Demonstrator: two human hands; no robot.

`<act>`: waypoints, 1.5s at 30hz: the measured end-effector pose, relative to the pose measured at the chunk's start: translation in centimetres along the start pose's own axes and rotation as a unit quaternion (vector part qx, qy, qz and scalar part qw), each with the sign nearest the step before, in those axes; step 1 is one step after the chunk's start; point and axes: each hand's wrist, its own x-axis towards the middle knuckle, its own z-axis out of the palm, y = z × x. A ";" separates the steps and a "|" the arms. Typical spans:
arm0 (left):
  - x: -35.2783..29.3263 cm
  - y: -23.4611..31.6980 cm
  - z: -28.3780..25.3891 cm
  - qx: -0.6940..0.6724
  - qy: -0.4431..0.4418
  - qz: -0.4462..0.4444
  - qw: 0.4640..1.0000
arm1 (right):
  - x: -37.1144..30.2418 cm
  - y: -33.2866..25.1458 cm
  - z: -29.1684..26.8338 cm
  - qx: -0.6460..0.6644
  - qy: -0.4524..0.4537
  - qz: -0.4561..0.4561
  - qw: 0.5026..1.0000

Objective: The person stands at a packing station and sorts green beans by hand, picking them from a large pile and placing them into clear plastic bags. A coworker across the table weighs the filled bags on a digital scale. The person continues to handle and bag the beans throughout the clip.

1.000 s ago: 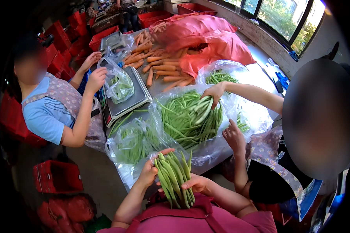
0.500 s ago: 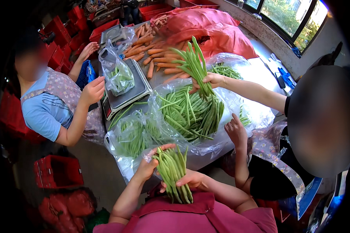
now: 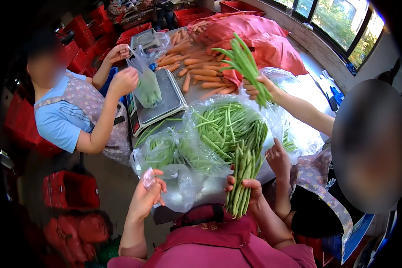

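Note:
My right hand point(image 3: 254, 190) is wrapped round an upright bundle of green beans point(image 3: 243, 176) at the table's near edge. To its left, my left hand point(image 3: 148, 194) grips a clear plastic bag point(image 3: 179, 185), whose mouth hangs loose toward the beans. Just beyond lies a large open plastic bag full of green beans point(image 3: 228, 127), with a smaller bagged portion of beans point(image 3: 161, 149) at its left. On the right, a co-worker's hand point(image 3: 260, 89) holds up another bundle of green beans point(image 3: 244, 62).
At left, a second co-worker's hands point(image 3: 125, 80) hold a bag of beans point(image 3: 147, 89) over a scale point(image 3: 167, 98). Carrots point(image 3: 205, 71) and red sacks point(image 3: 272, 51) cover the table's far part. A red crate point(image 3: 71, 190) stands on the floor at left.
The bean bundle has moved right and away from my left hand, held by my right hand alone. My left hand has drawn left with the plastic bag. The left co-worker has lifted their bag's top.

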 end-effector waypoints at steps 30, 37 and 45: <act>-3.3 -1.0 0.1 -0.141 -0.044 0.031 0.989 | 4.8 7.6 1.8 -0.855 -0.104 0.065 0.504; -3.0 -4.1 -1.7 -0.156 -0.033 -0.098 0.982 | 6.3 7.5 0.3 -0.879 -0.075 0.249 0.401; -1.8 -6.2 -4.3 -0.159 0.014 -0.123 0.980 | 4.2 5.7 -11.6 -0.908 -0.087 0.280 0.300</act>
